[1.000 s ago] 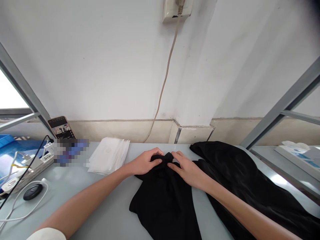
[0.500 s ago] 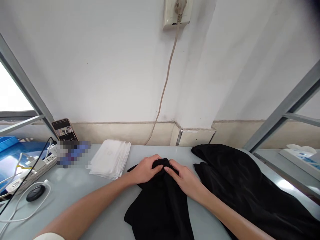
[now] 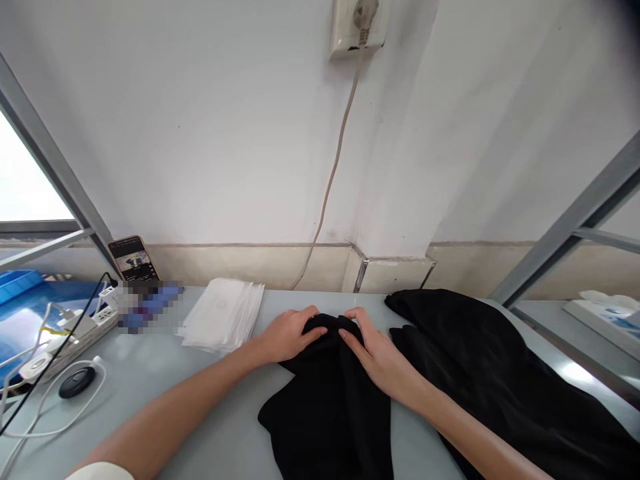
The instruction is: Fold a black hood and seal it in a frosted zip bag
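The black cloth point(image 3: 325, 420) lies on the grey table point(image 3: 210, 417), right in the middle, and its near end runs off the bottom of the view. Its far edge is bunched up, and both hands have hold of it there.

The left hand point(image 3: 287, 337) is clamped on the left part of that edge. Its thumb lies flat on the near side, pointing right, and its fingers curl over the far side. The thumb and fingers are only a little way apart, with black cloth in between. Some of the finger ends are hidden behind the cloth.

The right hand point(image 3: 377, 353) pinches the same edge, just beside the left one. Its thumb presses on the front, and its first finger bends over the top. There is cloth between them too. I cannot tell what the other fingers of this hand do, because they are tucked out of sight. The two thumbs point at each other and are near, but they do not touch.

A pile of white packets point(image 3: 223, 313) sits near the left hand, a bit farther back. A bigger black cloth heap point(image 3: 480, 373) lies to the right, beside the right arm.
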`<state>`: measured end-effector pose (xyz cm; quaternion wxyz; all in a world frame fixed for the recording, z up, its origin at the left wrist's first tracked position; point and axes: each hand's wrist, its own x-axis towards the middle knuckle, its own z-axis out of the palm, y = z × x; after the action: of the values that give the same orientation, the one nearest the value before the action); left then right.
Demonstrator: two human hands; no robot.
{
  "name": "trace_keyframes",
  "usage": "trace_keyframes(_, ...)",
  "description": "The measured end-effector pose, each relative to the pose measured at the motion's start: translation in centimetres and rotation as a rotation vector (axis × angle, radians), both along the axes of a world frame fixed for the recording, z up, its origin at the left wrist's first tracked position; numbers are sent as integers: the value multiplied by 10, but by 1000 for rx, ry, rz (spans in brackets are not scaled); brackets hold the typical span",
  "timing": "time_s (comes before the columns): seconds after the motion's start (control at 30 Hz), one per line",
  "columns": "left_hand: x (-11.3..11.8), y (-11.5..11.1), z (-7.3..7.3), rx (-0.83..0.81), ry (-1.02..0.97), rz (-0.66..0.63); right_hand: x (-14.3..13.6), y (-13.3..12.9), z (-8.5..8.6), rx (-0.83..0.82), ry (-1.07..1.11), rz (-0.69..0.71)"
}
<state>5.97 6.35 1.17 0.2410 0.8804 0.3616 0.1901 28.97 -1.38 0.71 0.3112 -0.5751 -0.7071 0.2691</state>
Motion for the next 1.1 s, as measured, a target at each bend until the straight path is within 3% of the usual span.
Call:
trace_keyframes(0.27, -9, 6, 13, -123, -60, -47, 6, -17, 50, -9, -121, 290)
trace_keyframes(0.37, -7, 3, 16, -156, -79, -62, 15, -21, 61, -33, -139, 298)
trace_keyframes(0.53, 0, -10, 24, -233, -174, -91, 38, -35, 87, -258, -270, 253)
trace_keyframes(0.7, 6, -21, 24, -227, -243, -3, 47, -50, 112, -225, -319, 342)
trace_keyframes(0.8, 8, -23, 20, -241, -270, 8, 45, -54, 111, -183, -309, 378)
trace_keyframes(1.0, 8, -26, 13, -173, -197, -20, 47, -47, 91, -148, -398, 326)
trace_keyframes(1.1, 8, -32, 13, -123, -154, -56, 52, -47, 92, -171, -388, 324)
